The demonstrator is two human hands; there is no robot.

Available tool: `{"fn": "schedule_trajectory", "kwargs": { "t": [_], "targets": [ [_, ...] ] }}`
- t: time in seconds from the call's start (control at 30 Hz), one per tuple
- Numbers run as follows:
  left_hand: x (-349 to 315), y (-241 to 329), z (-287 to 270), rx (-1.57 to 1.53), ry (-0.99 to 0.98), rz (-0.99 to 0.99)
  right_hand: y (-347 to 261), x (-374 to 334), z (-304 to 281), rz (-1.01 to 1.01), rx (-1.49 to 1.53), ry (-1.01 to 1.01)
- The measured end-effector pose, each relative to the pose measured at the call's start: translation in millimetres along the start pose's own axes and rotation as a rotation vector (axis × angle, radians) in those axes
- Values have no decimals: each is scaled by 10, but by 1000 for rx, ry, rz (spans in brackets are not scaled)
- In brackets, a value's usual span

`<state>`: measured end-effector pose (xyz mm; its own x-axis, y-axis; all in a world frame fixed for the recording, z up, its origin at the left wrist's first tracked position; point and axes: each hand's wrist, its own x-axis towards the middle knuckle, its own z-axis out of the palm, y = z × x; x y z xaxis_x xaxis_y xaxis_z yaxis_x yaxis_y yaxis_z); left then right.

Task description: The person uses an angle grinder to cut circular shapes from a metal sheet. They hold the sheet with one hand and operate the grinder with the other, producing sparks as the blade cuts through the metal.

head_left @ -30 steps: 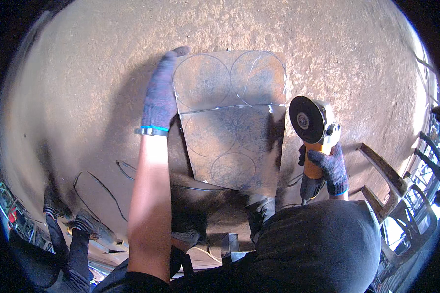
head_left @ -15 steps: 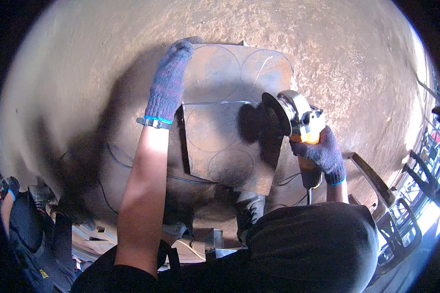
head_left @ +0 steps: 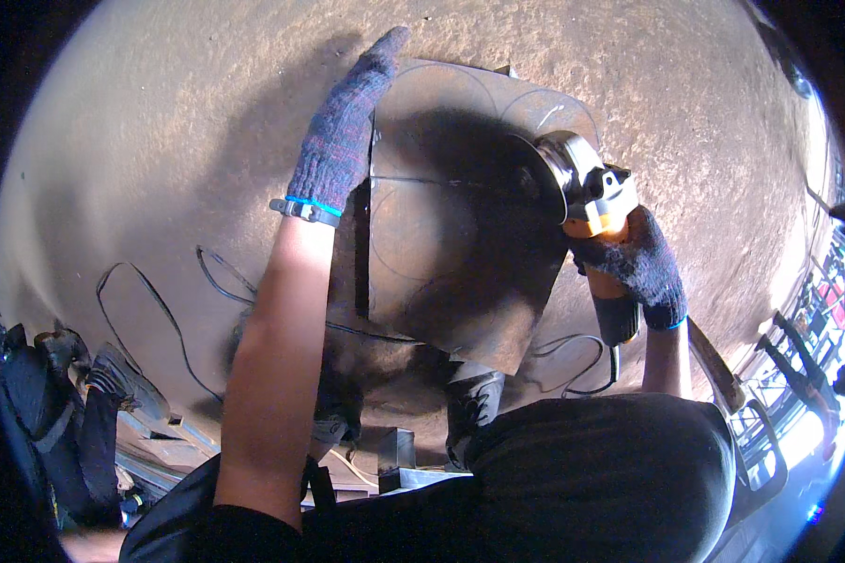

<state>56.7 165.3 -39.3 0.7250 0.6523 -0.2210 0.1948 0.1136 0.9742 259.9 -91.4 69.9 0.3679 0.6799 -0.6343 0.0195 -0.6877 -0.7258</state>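
A rusty steel plate (head_left: pixel 418 230) with scribed circles and a thin line across it lies in front of me on the ground. My left hand (head_left: pixel 347 131), in a dark knit glove, is at the plate's upper left edge, its fingers stretched out past the corner. Whether it touches the plate is hard to tell. In my gloved right hand (head_left: pixel 643 267) is an angle grinder (head_left: pixel 596 202), gripped by its body. Its dark disc hangs over the plate's right side and throws a shadow there. Whether the disc spins cannot be told.
A black cable (head_left: pixel 610 371) hangs from the grinder, and more cable (head_left: pixel 174 324) loops over the brown ground at left. My boot (head_left: pixel 474 399) stands by the plate's near edge. Another person's legs (head_left: pixel 99 422) are at far left; a metal-framed object (head_left: pixel 765 460) stands at right.
My left hand has let go of the plate's upper corner and straightened its fingers. The grinder has shifted slightly up and right in view. The person at left has shifted their legs.
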Motion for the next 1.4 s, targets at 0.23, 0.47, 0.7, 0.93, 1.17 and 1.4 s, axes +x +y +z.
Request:
{"fn": "schedule_trajectory", "kwargs": {
  "t": [0.23,0.47,0.7,0.93,1.17,1.4],
  "targets": [
    [60,-184,-84,6,-61,44,-75,-65,-35,292,55,-38],
    [-307,-73,-141,-65,-58,-596,203,12,-63,205,95,43],
    [-596,-77,83,55,35,-356,162,15,-72,246,196,-13],
    [-577,-115,20,41,-7,-259,66,41,-82,204,46,-30],
    [-595,-16,3,69,-35,-314,113,42,-82,224,25,14],
    [-593,-46,-3,77,-29,-312,95,54,-58,164,-24,9]
  ]
}}
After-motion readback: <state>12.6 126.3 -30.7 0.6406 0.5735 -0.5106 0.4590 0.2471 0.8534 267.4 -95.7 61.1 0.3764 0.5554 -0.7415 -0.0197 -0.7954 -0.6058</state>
